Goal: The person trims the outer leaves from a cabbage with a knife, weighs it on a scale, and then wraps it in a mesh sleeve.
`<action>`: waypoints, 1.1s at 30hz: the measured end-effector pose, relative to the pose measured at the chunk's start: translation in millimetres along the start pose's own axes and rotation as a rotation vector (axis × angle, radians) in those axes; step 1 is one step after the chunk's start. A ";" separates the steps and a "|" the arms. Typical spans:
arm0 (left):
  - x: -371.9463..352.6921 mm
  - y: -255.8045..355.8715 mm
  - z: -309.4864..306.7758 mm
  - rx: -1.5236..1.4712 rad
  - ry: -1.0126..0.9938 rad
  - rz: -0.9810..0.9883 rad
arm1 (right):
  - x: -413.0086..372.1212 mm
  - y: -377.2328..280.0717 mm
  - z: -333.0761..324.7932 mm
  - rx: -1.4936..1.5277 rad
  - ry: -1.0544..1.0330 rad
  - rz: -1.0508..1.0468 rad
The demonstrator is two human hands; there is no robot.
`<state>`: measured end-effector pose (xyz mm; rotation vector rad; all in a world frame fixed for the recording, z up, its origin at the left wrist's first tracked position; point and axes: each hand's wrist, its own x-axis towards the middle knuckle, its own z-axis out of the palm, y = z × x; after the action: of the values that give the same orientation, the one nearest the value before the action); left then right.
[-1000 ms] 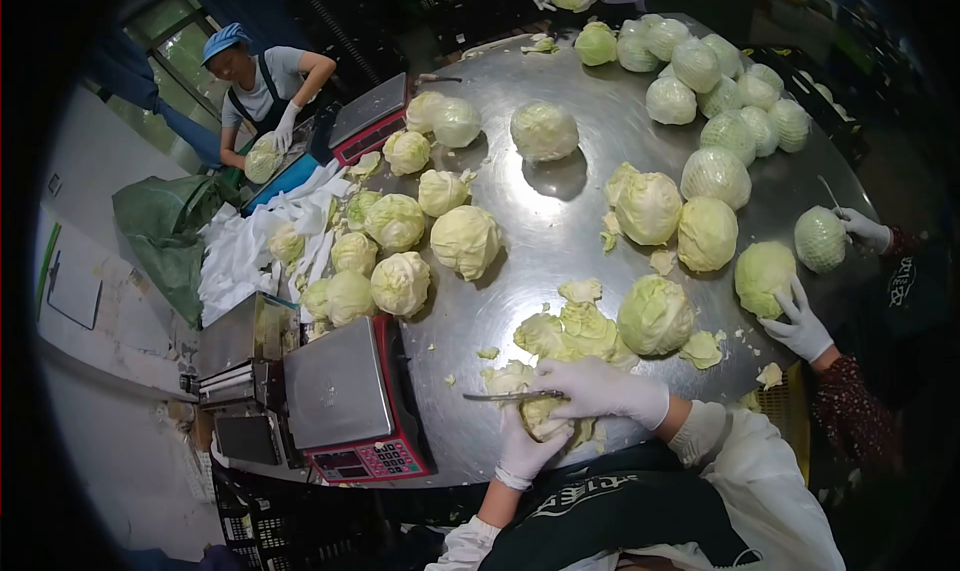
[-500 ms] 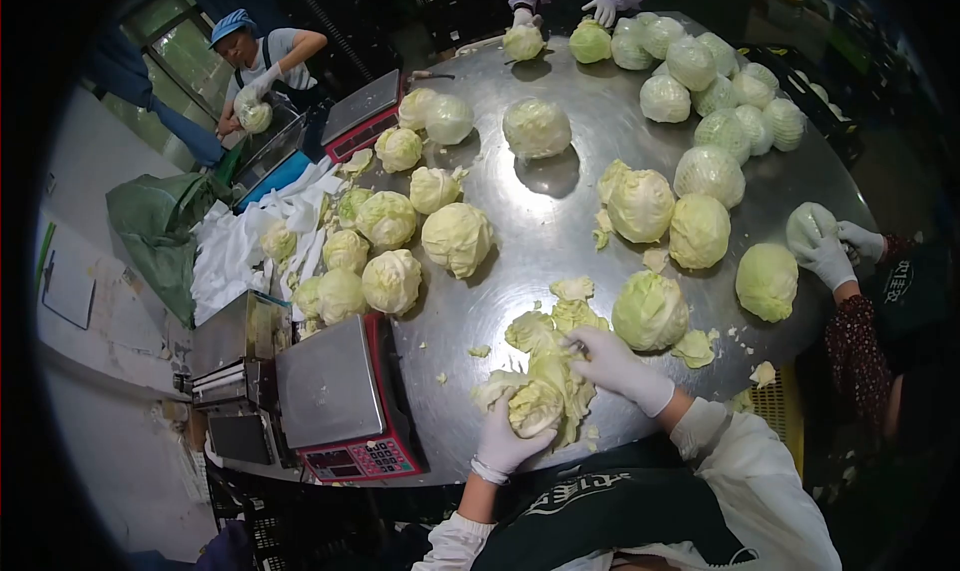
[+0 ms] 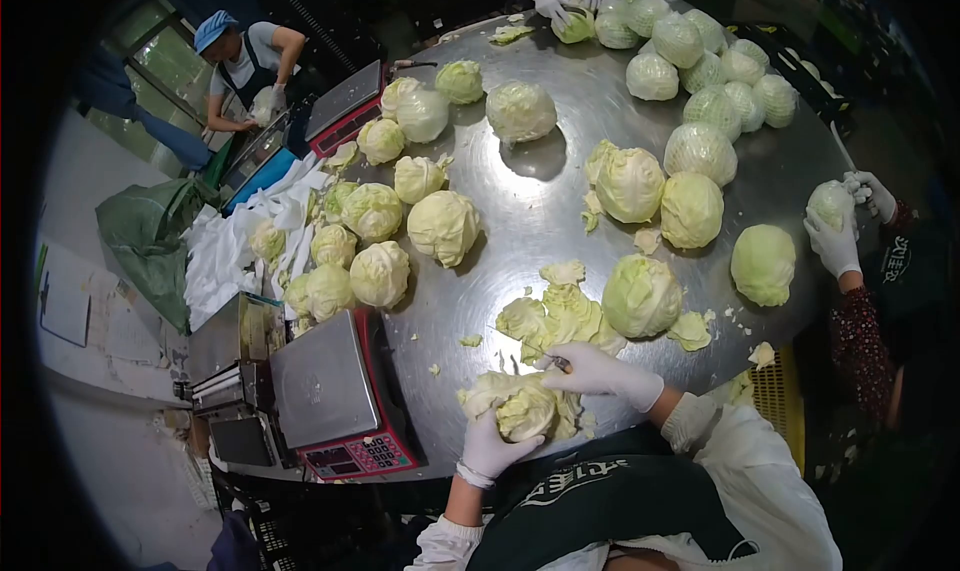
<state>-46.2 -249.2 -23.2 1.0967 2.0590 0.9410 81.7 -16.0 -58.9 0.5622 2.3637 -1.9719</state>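
Note:
My left hand (image 3: 492, 445), in a white glove, is wrapped round the lower left of a pale cabbage (image 3: 525, 414) at the table's near edge. Just right of that cabbage, my gloved right hand (image 3: 590, 368) is closed round a small tool with a dark handle (image 3: 562, 364); its blade is hard to make out. Loose outer leaves (image 3: 560, 316) lie spread on the metal beyond my hands. A whole green cabbage (image 3: 642, 296) sits to the right of these leaves.
Several cabbages, some net-wrapped (image 3: 700, 154), stand on the round metal table (image 3: 540, 231). A red scale (image 3: 325, 386) is at left, another (image 3: 345, 101) farther back. Co-workers handle cabbages at right (image 3: 830, 241), at the top (image 3: 560, 6) and at far left (image 3: 250, 71).
My right hand has turned, showing the tool handle. Leaves now lie farther from the cabbage in my left hand. The top co-worker's hands have come together on one cabbage. The view has shifted slightly.

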 end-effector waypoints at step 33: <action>-1.4 -57.3 -24.0 -1.462 0.214 -0.140 | -206.9 45.7 -73.8 -0.747 0.327 0.049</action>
<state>-88.6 -280.7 -56.0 0.0413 0.9729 1.9818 304.0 6.3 -38.4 0.9016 2.9512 -0.8845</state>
